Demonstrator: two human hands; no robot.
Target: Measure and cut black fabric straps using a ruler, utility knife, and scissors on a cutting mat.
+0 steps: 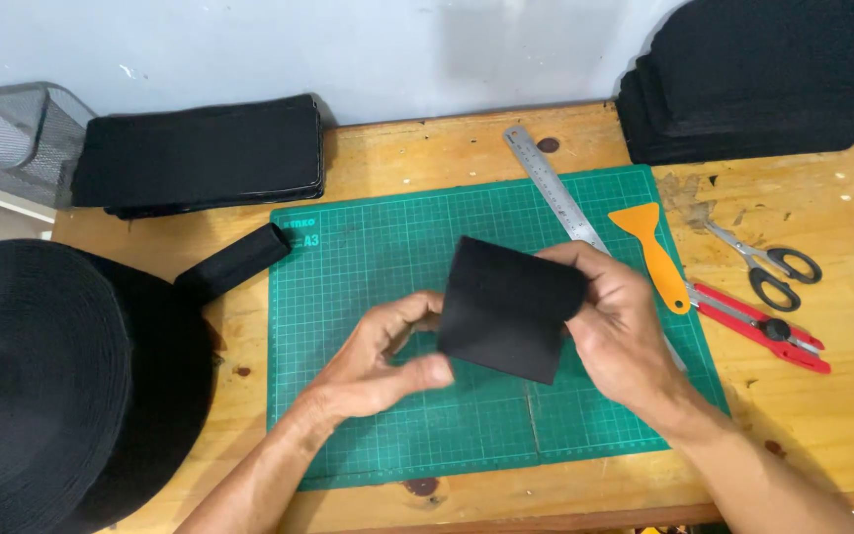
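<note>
A black fabric piece [508, 307] is gripped at its edges by the left hand [387, 361] and right hand [620, 321] above the green cutting mat [368, 257], seemingly mid-fold, so aligned edges are likely called for next.

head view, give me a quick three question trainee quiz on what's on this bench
1. True or false: both hands hold the black rectangular fabric piece above the green gridded cutting mat.
2. Which tool lies nearest the right hand: A) the steel ruler B) the black-handled scissors C) the grey wire-mesh basket?
3. Fill in: the orange plastic scraper lies beside the ____ utility knife.

Key: 1 true; 2 A; 3 red.
</note>
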